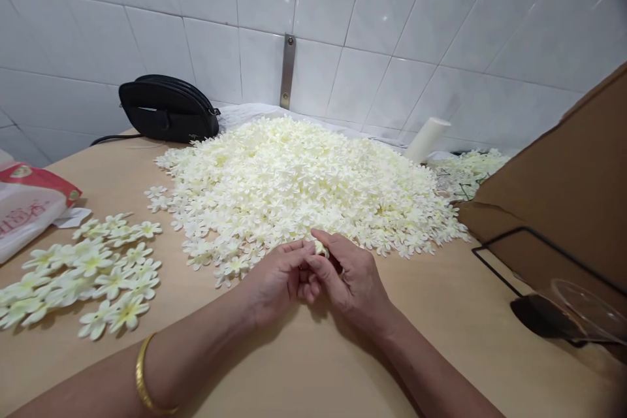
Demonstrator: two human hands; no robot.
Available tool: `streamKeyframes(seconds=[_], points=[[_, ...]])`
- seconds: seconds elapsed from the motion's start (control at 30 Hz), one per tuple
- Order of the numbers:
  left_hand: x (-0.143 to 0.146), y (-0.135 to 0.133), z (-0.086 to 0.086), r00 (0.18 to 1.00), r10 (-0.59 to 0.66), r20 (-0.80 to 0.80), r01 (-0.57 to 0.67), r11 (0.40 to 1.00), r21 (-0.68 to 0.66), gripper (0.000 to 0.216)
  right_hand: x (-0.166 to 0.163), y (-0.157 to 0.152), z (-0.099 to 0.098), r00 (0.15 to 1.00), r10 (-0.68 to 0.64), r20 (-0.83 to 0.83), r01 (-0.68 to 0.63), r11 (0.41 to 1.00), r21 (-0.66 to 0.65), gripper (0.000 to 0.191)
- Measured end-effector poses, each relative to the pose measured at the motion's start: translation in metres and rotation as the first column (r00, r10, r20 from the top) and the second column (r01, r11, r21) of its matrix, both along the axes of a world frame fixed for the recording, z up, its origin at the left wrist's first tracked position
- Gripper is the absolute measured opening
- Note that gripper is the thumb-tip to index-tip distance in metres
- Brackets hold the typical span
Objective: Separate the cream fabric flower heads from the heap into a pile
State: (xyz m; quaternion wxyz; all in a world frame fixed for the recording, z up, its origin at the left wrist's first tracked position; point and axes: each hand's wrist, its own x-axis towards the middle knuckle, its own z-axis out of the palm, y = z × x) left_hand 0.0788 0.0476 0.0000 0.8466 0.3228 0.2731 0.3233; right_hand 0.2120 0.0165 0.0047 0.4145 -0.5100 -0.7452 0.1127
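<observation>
My left hand [284, 274] and my right hand [350, 274] meet over the table in front of a big heap of pale cream artificial flowers [294, 176]. Between their fingertips is a small cream flower [321, 249], folded or bunched up and partly covered by the fingers. Both hands are closed around it, the right thumb lying across the front. How much of the flower each hand grips is partly hidden. To the left lies a smaller group of flowers [93, 268], spread flat, some with yellow centres. A gold bangle [142, 372] circles my left wrist.
A black bag [169, 110] stands at the back left against the tiled wall. A red and white plastic package [34, 202] lies at the left edge. On the right are a cardboard box [563, 170], dark-lensed glasses [546, 317] and a white roll [427, 140] leaning behind the heap.
</observation>
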Motion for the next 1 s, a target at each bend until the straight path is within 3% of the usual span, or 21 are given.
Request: streamKeyframes(seconds=[0.13,0.27,0.33,0.43,0.57,0.67,0.83,0.93,1.0], points=[[-0.003,0.003,0.002,0.998,0.023,0.063,-0.022,1.000,-0.016,0.017,0.000,0.001,0.003,0.947,0.149,-0.284,-0.205,0.963,-0.176,0.031],[-0.004,0.004,0.005,0.996,-0.043,0.084,0.046,0.998,-0.032,0.020,-0.001,0.003,0.000,0.832,0.139,-0.537,-0.329,0.903,-0.276,0.032],[-0.004,0.002,0.004,0.997,-0.065,0.039,0.065,0.998,0.007,0.024,-0.002,0.002,-0.001,0.844,0.143,-0.517,-0.318,0.910,-0.267,0.031],[-0.002,-0.001,0.000,0.993,-0.094,-0.074,0.101,0.990,0.097,0.034,-0.005,-0.002,0.000,0.928,0.105,-0.357,-0.179,0.967,-0.181,0.024],[0.003,-0.007,0.000,0.977,-0.152,-0.147,0.165,0.983,0.083,0.045,-0.007,-0.008,0.005,0.974,0.017,-0.226,-0.048,0.990,-0.130,0.019],[0.005,-0.008,0.002,0.974,-0.198,-0.114,0.205,0.978,0.047,0.049,-0.008,-0.011,0.007,0.974,-0.034,-0.222,0.003,0.990,-0.140,0.022],[0.004,-0.004,0.005,0.973,-0.216,-0.079,0.217,0.976,-0.005,0.057,-0.006,-0.008,0.003,0.993,-0.078,-0.084,0.081,0.996,0.033,0.026],[0.003,-0.003,0.007,0.988,-0.156,-0.019,0.155,0.987,-0.049,0.050,-0.005,-0.005,0.000,0.996,-0.069,-0.057,0.073,0.994,0.081,0.014],[0.003,-0.003,0.008,0.995,-0.093,0.043,0.096,0.993,-0.063,0.038,-0.005,-0.002,-0.001,0.996,-0.031,-0.088,0.039,0.995,0.087,0.019]])
